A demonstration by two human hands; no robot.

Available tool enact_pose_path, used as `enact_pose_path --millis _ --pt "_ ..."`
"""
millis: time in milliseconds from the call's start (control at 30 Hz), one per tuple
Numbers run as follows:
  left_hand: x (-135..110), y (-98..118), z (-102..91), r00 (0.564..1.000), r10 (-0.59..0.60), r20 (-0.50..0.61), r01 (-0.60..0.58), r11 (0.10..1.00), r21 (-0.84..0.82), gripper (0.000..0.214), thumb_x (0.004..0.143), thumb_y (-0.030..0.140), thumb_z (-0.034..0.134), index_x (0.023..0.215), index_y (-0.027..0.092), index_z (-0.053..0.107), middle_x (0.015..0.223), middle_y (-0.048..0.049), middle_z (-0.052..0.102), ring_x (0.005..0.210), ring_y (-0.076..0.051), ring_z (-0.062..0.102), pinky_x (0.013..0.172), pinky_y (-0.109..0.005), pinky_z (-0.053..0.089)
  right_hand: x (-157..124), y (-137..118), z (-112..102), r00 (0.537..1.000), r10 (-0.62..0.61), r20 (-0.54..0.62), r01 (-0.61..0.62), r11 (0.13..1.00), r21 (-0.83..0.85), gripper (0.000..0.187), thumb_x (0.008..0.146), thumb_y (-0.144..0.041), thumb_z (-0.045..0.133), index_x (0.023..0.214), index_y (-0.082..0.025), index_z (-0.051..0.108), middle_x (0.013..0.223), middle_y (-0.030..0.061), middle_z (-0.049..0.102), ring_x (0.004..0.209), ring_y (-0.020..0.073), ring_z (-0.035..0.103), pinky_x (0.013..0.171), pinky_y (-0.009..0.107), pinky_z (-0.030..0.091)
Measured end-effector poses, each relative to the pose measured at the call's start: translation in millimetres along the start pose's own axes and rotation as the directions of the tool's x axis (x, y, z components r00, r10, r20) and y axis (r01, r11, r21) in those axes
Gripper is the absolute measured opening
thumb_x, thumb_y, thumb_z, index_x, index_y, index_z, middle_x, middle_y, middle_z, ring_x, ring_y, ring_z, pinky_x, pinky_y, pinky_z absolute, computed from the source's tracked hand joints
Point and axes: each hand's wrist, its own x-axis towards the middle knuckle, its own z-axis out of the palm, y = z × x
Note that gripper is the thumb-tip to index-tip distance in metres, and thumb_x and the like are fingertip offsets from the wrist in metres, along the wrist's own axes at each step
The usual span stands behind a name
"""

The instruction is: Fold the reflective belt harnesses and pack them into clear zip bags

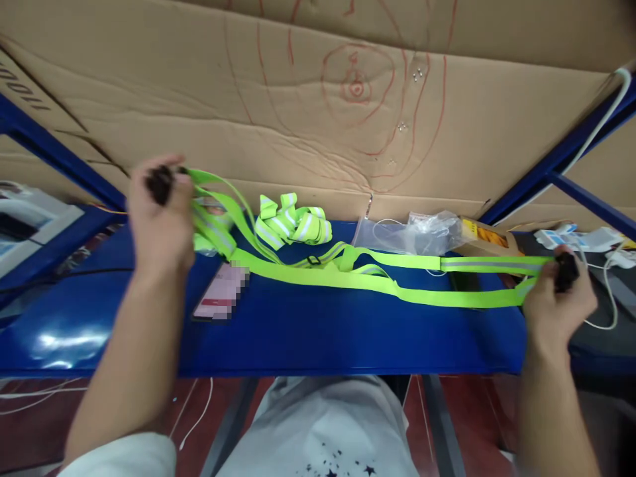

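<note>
A long neon-green strap harness with grey reflective stripes (377, 275) is stretched across the blue table (318, 331). My left hand (159, 215) is closed on its left end, where a black buckle (159, 182) shows between the fingers. My right hand (556, 298) is closed on the right end, gripping another black buckle (566, 270). Both hands are held a little above the table, far apart. A second, folded bundle of the same green strap (293, 222) lies on the table behind the stretched one.
A phone with a pink screen (222, 295) lies under the strap at left. Clear plastic bags (422, 232) and a yellow box (484, 238) sit at the back right. White cables and small packets (591, 242) lie far right. A cardboard sheet (318, 99) walls the back.
</note>
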Motion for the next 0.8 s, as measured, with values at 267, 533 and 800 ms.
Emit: enact_pose_path --millis 267,533,800 --pt "-140.5 4.4 88.3 0.594 0.088 0.8 -0.523 0.797 0.302 0.079 0.079 -0.003 0.049 0.155 0.018 0.046 0.145 -0.0163 0.056 0.136 -0.033 0.054 0.118 -0.051 0.048 -75.6 -161.6 56.6 0.596 -0.563 0.573 0.622 0.775 0.114 0.075 0.076 -0.005 0.057 0.149 -0.016 0.058 0.122 0.0173 0.066 0.107 0.0336 0.061 0.092 0.048 0.052" --pt "-171.7 -19.3 90.3 0.592 0.019 0.806 -0.47 0.82 0.326 0.09 0.082 -0.002 0.044 0.166 0.018 0.021 0.148 -0.021 0.048 0.141 -0.037 0.047 0.117 -0.056 0.044 -128.2 -187.9 96.2 0.462 -0.559 0.688 0.593 0.772 0.229 0.076 0.08 -0.003 0.056 0.154 -0.014 0.051 0.13 0.0187 0.061 0.114 0.0338 0.056 0.095 0.047 0.048" --pt "-174.7 -20.4 91.6 0.601 0.067 0.796 -0.499 0.81 0.308 0.087 0.084 -0.001 0.042 0.167 0.016 0.021 0.145 -0.0215 0.049 0.138 -0.036 0.049 0.117 -0.055 0.043 -135.9 -181.1 92.6 0.537 -0.515 0.668 0.59 0.795 0.138 0.074 0.08 -0.004 0.059 0.153 -0.013 0.051 0.131 0.0185 0.061 0.113 0.0333 0.055 0.092 0.045 0.047"
